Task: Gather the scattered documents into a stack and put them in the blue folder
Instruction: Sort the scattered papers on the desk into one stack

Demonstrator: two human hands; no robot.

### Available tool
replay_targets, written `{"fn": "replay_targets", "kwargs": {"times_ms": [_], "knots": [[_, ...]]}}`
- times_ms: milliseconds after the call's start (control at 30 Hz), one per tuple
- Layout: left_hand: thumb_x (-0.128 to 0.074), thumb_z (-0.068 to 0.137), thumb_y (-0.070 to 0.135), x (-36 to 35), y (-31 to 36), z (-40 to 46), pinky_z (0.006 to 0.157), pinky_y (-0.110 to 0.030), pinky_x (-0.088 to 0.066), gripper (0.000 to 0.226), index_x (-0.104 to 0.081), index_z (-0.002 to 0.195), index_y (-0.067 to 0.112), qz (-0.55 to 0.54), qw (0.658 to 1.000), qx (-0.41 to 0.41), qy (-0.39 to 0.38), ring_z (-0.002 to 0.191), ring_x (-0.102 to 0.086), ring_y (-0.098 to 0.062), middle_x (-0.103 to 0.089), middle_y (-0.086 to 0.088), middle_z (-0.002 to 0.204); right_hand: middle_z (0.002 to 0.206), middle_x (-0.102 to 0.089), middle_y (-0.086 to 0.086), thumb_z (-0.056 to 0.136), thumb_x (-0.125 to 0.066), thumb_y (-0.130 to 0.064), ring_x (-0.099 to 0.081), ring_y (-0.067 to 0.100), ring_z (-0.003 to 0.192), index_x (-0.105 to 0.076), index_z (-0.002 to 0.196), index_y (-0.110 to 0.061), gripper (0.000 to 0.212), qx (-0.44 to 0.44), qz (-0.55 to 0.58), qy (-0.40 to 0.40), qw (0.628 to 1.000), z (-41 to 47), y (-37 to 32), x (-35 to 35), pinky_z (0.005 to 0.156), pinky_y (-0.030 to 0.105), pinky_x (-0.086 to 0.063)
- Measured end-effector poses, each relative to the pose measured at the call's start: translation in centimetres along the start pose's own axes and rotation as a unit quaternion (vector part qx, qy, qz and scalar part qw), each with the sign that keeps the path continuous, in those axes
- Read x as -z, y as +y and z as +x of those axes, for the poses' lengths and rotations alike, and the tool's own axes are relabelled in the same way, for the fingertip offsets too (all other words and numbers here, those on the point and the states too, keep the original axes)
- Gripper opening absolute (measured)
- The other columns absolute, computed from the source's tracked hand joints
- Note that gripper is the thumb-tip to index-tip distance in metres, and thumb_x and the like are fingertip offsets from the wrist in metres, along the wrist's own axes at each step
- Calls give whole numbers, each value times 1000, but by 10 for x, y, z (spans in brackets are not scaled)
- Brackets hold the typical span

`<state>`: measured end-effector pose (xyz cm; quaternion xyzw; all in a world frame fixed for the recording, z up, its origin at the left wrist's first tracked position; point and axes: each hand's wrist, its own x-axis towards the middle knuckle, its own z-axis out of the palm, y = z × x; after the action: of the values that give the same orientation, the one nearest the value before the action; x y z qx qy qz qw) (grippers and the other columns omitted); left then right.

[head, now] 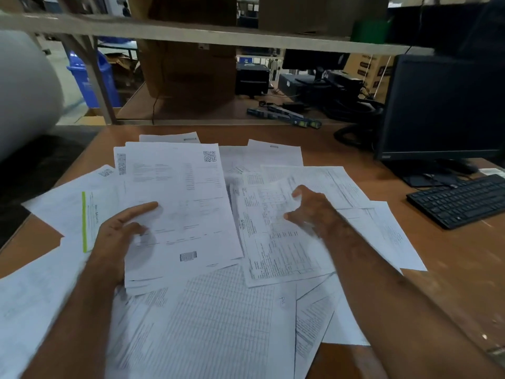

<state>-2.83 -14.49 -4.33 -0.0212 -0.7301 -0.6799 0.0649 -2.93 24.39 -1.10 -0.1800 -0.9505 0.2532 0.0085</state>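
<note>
Many white printed documents (213,318) lie scattered and overlapping across the brown table (451,255). My left hand (120,233) grips the left edge of a small stack of sheets (180,209), thumb on top; the top sheet has a QR code and a barcode. My right hand (308,209) hovers with curled, spread fingers over a table-printed sheet (273,242) to the right of the stack; whether it touches the paper is unclear. One sheet with a green edge (84,222) lies at the left. No blue folder is in view.
A black keyboard (461,201) and a dark monitor (442,108) stand at the right. Behind the table is a lower shelf with cardboard boxes (188,75), cables and black devices. A blue bin (90,77) stands at far left. A wooden beam crosses overhead.
</note>
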Motion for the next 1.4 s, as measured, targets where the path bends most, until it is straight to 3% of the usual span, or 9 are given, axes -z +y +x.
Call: {"fn": "replay_targets", "kwargs": {"times_ms": [133, 333, 500, 700, 867, 967, 1100, 1200, 1400], "knots": [[-49, 84, -16, -3, 6, -1, 89, -13, -50, 52, -73, 122, 11, -20, 1000, -3, -3, 111, -66, 0, -72, 14, 124, 108, -66, -2, 88, -65, -1, -64, 22, 101, -71, 98, -27, 28, 74, 75, 64, 992, 11, 0, 11, 78, 24, -47], [-53, 83, -18, 1, 17, 4, 111, -37, -44, 56, -74, 123, 15, -77, 997, 15, -20, 128, -59, -17, -67, 8, 135, 114, -64, -8, 99, -63, -25, -61, 2, 97, -77, 110, -27, 18, 210, 246, 196, 926, -1, -30, 74, 90, 26, -51], [-57, 83, -18, -7, 31, -8, 94, -18, -46, 58, -73, 124, 19, -43, 998, 17, -31, 130, -54, -19, -61, 6, 142, 120, -72, -14, 76, -85, -32, -73, 15, 107, -67, 128, -30, 54, 209, 529, 6, 822, -17, -51, 96, 81, 37, -62], [-56, 81, -18, -23, 24, -16, 85, -7, -51, 68, -66, 133, 25, -37, 999, 9, 3, 132, -51, -16, -53, 7, 148, 144, -46, -19, 67, -88, -52, -51, 7, 123, -44, 150, -41, 95, 237, 308, -53, 920, -38, -72, 28, 100, 32, -50], [-60, 100, 40, -37, 25, -26, 109, -63, -43, 48, -53, 145, 24, -190, 973, 123, -44, 132, -50, -52, -49, -21, 151, 142, -37, -22, 80, -87, -34, -46, 8, 132, -30, 158, -35, 97, 259, 273, -78, 923, -40, -79, -38, 107, 37, -49], [-61, 97, 54, -37, 30, -26, 108, -60, -44, 52, -58, 142, 28, -244, 959, 129, -59, 127, -60, -40, -60, -15, 142, 146, -36, -21, 81, -86, -30, -40, 2, 132, -27, 159, -36, 98, 271, 252, -72, 926, -35, -75, -57, 100, 23, -44], [-68, 96, 14, -32, 15, -18, 95, -48, -57, 69, -41, 146, 53, -192, 978, 74, -40, 122, -67, -22, -60, 15, 141, 157, -31, -19, 82, -85, -33, -33, 0, 134, -25, 158, -42, 97, 274, 230, -75, 931, -29, -68, -72, 108, 30, -39], [-50, 93, -20, -32, 9, -12, 82, -26, -59, 84, -40, 146, 44, -145, 987, 45, -50, 115, -66, 0, -60, 36, 128, 157, -31, -20, 82, -84, -34, -34, 1, 137, -28, 156, -42, 93, 285, 225, -77, 929, -24, -66, -73, 109, 32, -38], [-36, 84, -20, -26, 8, -12, 98, -35, -56, 66, -71, 128, 15, -182, 982, 45, -23, 134, -55, -21, -58, 8, 147, 157, -32, -24, 85, -73, -54, -44, -4, 130, -45, 140, -56, 62, 220, 307, -88, 922, -25, -69, -71, 100, 25, -45]]}}
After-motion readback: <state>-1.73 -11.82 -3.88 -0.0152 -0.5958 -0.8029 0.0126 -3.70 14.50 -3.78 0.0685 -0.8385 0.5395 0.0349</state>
